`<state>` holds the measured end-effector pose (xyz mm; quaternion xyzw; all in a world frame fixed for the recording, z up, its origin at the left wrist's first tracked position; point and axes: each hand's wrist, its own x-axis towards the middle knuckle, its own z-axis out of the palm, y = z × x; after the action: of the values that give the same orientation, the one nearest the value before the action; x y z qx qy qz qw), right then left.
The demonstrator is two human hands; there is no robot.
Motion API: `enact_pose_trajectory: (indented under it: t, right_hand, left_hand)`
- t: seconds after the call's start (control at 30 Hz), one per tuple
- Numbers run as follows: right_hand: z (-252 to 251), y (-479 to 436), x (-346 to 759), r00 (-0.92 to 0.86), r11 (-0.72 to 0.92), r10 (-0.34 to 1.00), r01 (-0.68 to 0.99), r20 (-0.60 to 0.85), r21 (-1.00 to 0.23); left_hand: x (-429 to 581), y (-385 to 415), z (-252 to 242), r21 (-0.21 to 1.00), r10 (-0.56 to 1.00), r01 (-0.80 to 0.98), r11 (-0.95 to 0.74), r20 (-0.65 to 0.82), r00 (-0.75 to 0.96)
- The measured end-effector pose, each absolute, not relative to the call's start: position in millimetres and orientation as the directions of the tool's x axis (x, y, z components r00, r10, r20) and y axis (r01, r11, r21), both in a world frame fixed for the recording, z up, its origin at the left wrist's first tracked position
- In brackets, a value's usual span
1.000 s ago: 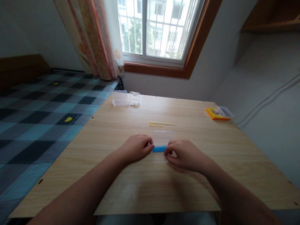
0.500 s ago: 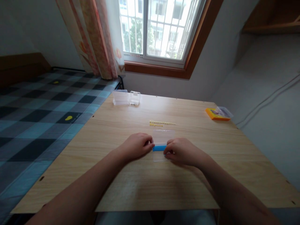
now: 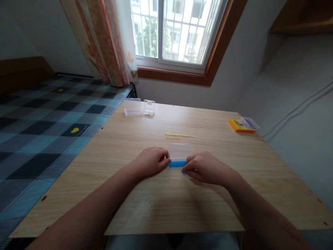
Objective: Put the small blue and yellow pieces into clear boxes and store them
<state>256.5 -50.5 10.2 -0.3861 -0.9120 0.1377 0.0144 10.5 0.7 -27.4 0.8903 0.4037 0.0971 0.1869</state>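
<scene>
A small clear plastic case [image 3: 180,151] lies open on the wooden table [image 3: 145,205], with a blue strip [image 3: 177,163] across its middle. My left hand [image 3: 152,160] is curled, its fingertips pressed against the left end of the blue strip. My right hand [image 3: 205,167] is curled too, pinching the strip's right end, and covers the case's right corner. A short row of small yellow pieces [image 3: 179,136] lies on the table just beyond the case.
Two clear plastic boxes [image 3: 139,106] stand at the table's far left edge. An orange box with a clear lid [image 3: 243,125] sits at the far right. A bed with a checked blue cover [image 3: 39,128] lies left of the table, below a curtain and window.
My hands and the case have hardly moved. My right hand's fingers have shifted slightly on the right end of the blue strip.
</scene>
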Motion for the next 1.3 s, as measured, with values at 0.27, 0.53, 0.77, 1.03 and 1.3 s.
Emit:
enact_pose_trajectory:
  t: [0.27, 0.53, 0.77, 1.03, 1.3]
  right_hand:
    - [12.3, -51.5, 254.6, -0.648, 0.614, 0.744, 0.759, -0.160, -0.219]
    - [11.6, -53.8, 256.7, -0.574, 0.548, 0.795, 0.818, -0.196, -0.174]
    - [8.9, -49.9, 257.7, -0.531, 0.532, 0.831, 0.846, -0.164, -0.045]
    - [6.7, -50.5, 252.1, -0.502, 0.515, 0.851, 0.855, -0.156, 0.062]
    - [5.3, -49.5, 248.9, -0.422, 0.439, 0.893, 0.893, -0.157, 0.099]
  left_hand:
    - [11.0, 1.2, -27.5, 0.411, 0.757, 0.686, -0.600, 0.014, 0.653]
    - [12.9, -3.4, -24.4, 0.373, 0.775, 0.720, -0.585, -0.003, 0.632]
    - [15.7, -7.8, -20.6, 0.354, 0.787, 0.743, -0.568, -0.032, 0.616]
    - [17.5, -9.7, -19.8, 0.352, 0.784, 0.740, -0.573, -0.028, 0.620]
    - [17.4, -9.9, -21.5, 0.345, 0.782, 0.737, -0.581, -0.013, 0.623]
